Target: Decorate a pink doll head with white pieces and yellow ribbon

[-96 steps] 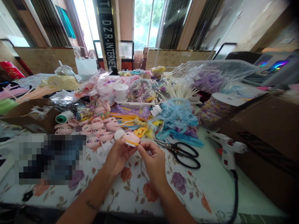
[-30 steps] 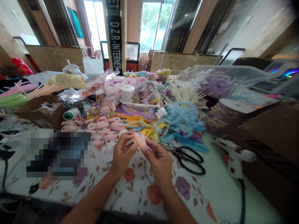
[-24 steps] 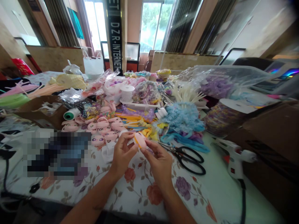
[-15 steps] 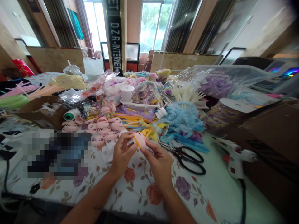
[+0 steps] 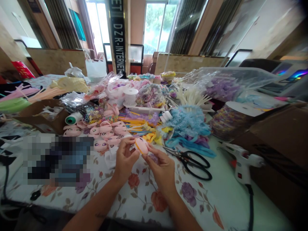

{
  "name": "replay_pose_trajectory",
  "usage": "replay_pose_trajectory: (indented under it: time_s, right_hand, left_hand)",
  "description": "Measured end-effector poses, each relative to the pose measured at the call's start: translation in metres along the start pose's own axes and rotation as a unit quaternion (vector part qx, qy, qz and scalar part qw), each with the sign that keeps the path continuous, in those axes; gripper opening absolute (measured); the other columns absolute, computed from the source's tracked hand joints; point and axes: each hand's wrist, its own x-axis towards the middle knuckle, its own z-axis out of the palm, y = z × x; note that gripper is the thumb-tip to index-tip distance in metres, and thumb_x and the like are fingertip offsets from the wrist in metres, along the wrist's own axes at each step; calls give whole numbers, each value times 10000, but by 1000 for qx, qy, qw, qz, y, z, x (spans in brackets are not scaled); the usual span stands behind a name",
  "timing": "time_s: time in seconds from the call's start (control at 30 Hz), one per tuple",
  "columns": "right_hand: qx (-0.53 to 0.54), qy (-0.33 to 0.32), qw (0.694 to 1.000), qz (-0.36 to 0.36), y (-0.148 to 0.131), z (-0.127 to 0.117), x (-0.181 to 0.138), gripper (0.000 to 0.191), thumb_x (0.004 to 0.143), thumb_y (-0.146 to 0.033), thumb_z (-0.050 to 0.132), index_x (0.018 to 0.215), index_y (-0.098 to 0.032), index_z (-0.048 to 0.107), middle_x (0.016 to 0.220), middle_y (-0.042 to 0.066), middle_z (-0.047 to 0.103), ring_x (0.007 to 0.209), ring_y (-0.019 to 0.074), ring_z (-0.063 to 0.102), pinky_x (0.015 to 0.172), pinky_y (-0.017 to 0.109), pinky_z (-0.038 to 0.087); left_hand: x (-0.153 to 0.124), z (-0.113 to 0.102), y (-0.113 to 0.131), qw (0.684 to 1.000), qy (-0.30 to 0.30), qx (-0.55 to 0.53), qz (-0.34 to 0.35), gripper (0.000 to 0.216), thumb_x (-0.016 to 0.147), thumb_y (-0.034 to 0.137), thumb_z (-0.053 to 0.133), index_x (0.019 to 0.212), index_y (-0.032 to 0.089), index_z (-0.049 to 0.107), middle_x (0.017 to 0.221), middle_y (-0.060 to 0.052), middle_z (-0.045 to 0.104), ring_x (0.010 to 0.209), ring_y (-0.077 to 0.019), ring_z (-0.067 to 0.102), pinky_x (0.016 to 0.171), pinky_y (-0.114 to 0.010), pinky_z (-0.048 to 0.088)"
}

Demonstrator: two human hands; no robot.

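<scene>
A small pink doll head [image 5: 142, 145] is held above the flowered cloth, between the fingertips of both hands. Along its lower left edge runs a narrow orange strip [image 5: 138, 148]. My left hand [image 5: 125, 160] pinches the head from the left, thumb and forefinger on the strip side. From the right, my right hand [image 5: 161, 165] grips it with thumb and fingers. Part of the head is hidden behind my fingertips. Several similar pink doll heads [image 5: 107, 135] with painted eyes lie just beyond my left hand.
Black-handled scissors [image 5: 196, 164] lie right of my hands. Further right stands a white glue gun [image 5: 242, 160] beside a cardboard box [image 5: 281, 154]. Blue mesh ribbon [image 5: 190, 123], a white spool [image 5: 130, 97] and an open carton [image 5: 39, 120] crowd the far side. A blurred-out patch covers the left.
The doll head has turned in my fingers, so more of its pink surface shows and the orange strip sits lower. Both hands have shifted slightly left.
</scene>
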Motion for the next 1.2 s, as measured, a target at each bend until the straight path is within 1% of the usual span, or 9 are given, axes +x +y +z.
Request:
replay_pose_trajectory:
  time_s: [0.13,0.23,0.37,0.5,0.6,0.77,0.97,1.07,1.2]
  right_hand:
    - [-53,-7,998,-32,-4,0,0,218,714,-230,713,931,-222,732,1051,69,719,1016,274,657,939,445,493]
    - [-72,-13,996,-56,-6,1,-1,217,730,-218,686,942,-232,732,1040,68,723,995,269,666,926,438,504]
    - [-59,0,997,-40,-6,1,-2,221,724,-216,685,939,-227,734,1043,67,722,1006,271,663,932,433,504]
    - [-45,4,999,-24,-4,-1,-2,234,723,-223,688,952,-232,734,1055,59,718,1007,276,662,913,436,520]
    - [-47,-1,999,-28,-4,-3,-1,251,728,-215,681,973,-235,732,1056,57,717,999,281,665,890,441,534]
    - [-44,-22,998,-50,-7,-3,-1,271,741,-212,668,1006,-236,721,1084,62,706,1042,274,645,963,453,482]
    - [-29,3,999,-27,-4,0,-1,243,730,-244,690,970,-222,723,1056,59,718,1009,271,661,939,445,498]
    - [-56,15,998,-33,-5,-1,-1,250,732,-243,680,978,-219,719,1037,56,724,989,269,668,917,436,511]
    - [-111,23,991,-69,-7,-1,-3,255,751,-238,654,998,-215,712,1033,63,725,970,260,674,908,420,515]
  left_hand:
    - [0,-2,-4,999,0,29,41,184,691,148,644,857,214,599,1001,-22,532,983,-173,561,823,-271,482]
    - [1,-2,-6,997,-4,42,69,182,710,184,627,886,207,586,997,-31,525,975,-176,569,819,-286,494]
    - [0,0,-5,996,-8,54,67,201,706,190,631,897,202,570,1021,-42,523,983,-179,574,820,-287,496]
    - [-1,1,-5,996,-34,47,71,244,704,148,634,928,210,561,1062,-45,515,1025,-179,564,837,-281,490]
    - [-1,1,-5,995,-49,45,75,281,704,117,639,954,217,557,1080,-45,507,1050,-173,553,853,-273,485]
    - [-1,1,-4,994,-43,49,83,286,718,99,634,967,223,566,1075,-34,503,1060,-166,551,868,-270,485]
    - [-2,1,-6,994,-44,42,94,301,712,87,644,970,231,582,1095,-35,506,1107,-183,535,886,-289,488]
    - [-2,2,-7,994,-48,36,87,302,712,98,654,974,235,590,1097,-39,514,1121,-195,529,893,-303,487]
    - [-1,2,-7,995,-57,29,82,322,696,99,669,979,231,592,1103,-47,524,1109,-197,538,887,-304,489]
